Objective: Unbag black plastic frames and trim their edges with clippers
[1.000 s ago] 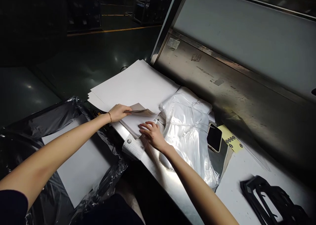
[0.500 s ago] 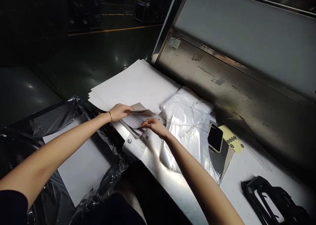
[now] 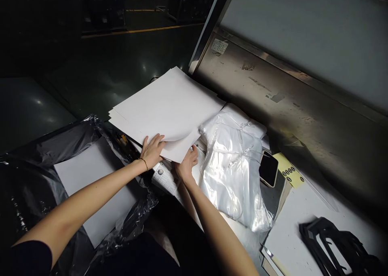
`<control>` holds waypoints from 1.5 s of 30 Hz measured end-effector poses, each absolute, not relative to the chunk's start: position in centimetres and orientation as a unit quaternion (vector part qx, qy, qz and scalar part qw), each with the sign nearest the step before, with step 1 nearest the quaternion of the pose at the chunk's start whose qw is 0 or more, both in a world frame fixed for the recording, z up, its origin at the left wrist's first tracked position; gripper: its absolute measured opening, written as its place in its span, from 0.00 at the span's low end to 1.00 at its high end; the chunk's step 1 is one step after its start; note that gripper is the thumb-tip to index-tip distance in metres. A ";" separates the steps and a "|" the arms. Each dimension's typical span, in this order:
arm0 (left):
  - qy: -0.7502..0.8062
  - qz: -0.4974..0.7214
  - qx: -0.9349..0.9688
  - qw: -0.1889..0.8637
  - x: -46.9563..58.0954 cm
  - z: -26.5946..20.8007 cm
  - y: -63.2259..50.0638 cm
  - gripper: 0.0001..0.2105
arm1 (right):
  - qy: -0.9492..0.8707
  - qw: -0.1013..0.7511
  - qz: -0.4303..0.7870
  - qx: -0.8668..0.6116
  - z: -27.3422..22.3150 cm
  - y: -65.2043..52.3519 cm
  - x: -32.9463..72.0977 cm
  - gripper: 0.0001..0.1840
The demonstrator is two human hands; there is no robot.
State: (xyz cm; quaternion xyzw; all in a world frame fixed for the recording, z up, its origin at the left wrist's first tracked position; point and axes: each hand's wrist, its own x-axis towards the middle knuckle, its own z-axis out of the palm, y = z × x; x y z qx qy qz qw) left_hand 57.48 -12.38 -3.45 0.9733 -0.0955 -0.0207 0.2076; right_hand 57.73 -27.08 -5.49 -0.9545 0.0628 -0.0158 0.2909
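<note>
A stack of large white paper sheets [image 3: 163, 106] lies on the metal table, its near corner bent and curling. My left hand [image 3: 153, 151] rests on the near left edge of the stack, its fingers spread over the top sheet. At the drooping near corner is my right hand [image 3: 186, 165], fingers curled and partly hidden by the paper; what they hold does not show. A printed label sheet [image 3: 165, 177] sticks out below the corner. Just to the right lies a tied bundle of clear plastic bags [image 3: 235, 167].
On the left stands a container lined with black plastic [image 3: 27, 187], with a white sheet [image 3: 93, 187] inside. A phone [image 3: 268, 169], a yellow card [image 3: 289, 171] and a black plastic frame [image 3: 336, 247] lie on the right. A metal panel [image 3: 273, 82] rises behind.
The small folded grey-brown sheets in my left hand are out of sight, and that hand now lies spread on the stack. My right hand has moved nearer me, to the paper's corner.
</note>
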 end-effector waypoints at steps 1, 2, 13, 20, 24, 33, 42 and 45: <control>-0.087 -0.021 0.974 0.206 57.3 -3.7 -12.6 0.18 | 0.079 0.301 -0.027 -0.950 -5.7 -27.2 57.7 0.22; -0.081 -0.023 0.975 0.205 57.2 -4.0 -12.8 0.18 | 0.093 0.312 -0.034 -0.945 -5.9 -27.4 57.7 0.22; -0.134 -0.015 0.964 0.230 56.9 -4.2 -12.5 0.15 | 0.128 0.463 -0.022 -0.876 -5.6 -29.5 59.6 0.15; -0.139 0.016 0.921 0.363 51.7 -5.0 -11.7 0.13 | 0.109 0.556 -0.018 -0.824 -1.6 -30.8 49.1 0.14; 0.014 0.071 0.892 0.446 48.8 -6.0 -13.0 0.15 | 0.103 0.585 0.036 -0.804 -2.0 -29.7 42.9 0.12; 0.284 -0.033 0.752 0.594 48.3 -6.0 -16.4 0.12 | 0.175 0.652 0.084 -0.733 -4.0 -28.5 38.6 0.12; 0.228 -0.282 0.551 0.751 39.7 -0.1 -17.9 0.10 | 0.194 0.704 0.201 -0.653 -2.1 -34.0 38.8 0.18; 0.212 -0.346 0.499 0.766 37.3 0.9 -17.2 0.14 | 0.152 0.720 0.258 -0.627 -1.3 -34.1 38.6 0.19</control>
